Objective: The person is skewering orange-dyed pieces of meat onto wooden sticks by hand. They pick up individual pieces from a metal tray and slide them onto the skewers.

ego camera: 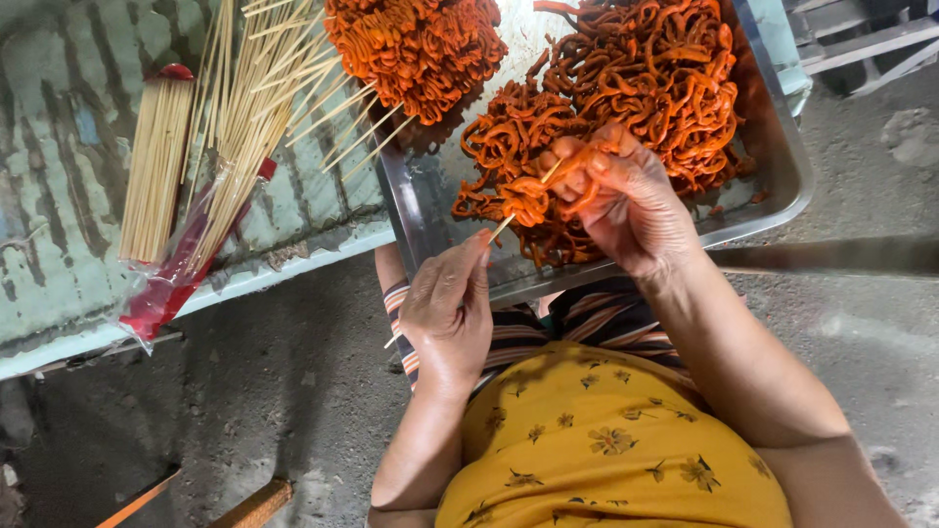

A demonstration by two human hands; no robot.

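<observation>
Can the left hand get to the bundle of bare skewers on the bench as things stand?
Probably not right away: the left hand grips a skewer being threaded with orange strips. The way to the bundle looks open otherwise.

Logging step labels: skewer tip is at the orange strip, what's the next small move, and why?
Probably push the skewer further through the orange strip. The left hand grips its rear end, the right hand pinches the strip at the tip, and little is threaded so far.

Loose skewers point(249, 108) crowd the table's left; the steel tray point(782, 176) keeps bare rim rightward.
</observation>
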